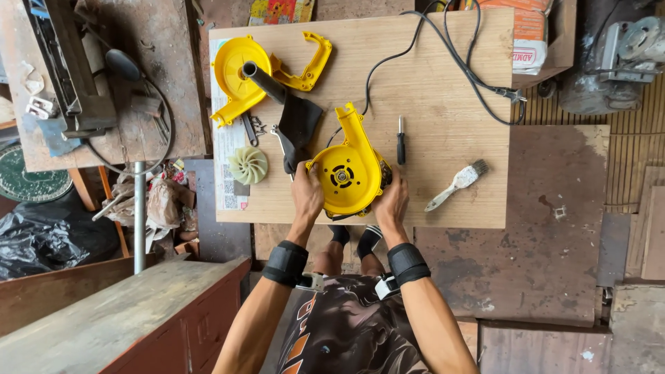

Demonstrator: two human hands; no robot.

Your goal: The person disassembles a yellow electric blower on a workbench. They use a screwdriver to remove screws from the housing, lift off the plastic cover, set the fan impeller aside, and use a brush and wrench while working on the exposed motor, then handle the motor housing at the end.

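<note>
Orange-white carton (530, 31); white leaflet (228, 145)

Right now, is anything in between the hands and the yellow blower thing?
No. The left hand and right hand already touch the yellow blower housing on either side; nothing visible sits between them.

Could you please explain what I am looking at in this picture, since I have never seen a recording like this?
There is no machine here: a person wears a camera on the head, so the one picture looks straight down at their own arms. Both wrists carry black bands. The left hand and the right hand grip the two sides of a yellow blower housing, which rests on a wooden board. Its black cord runs across the board. Also on the board lie a second yellow housing half, a yellow handle piece, a pale fan wheel, a black nozzle, a screwdriver and a paintbrush.
</note>
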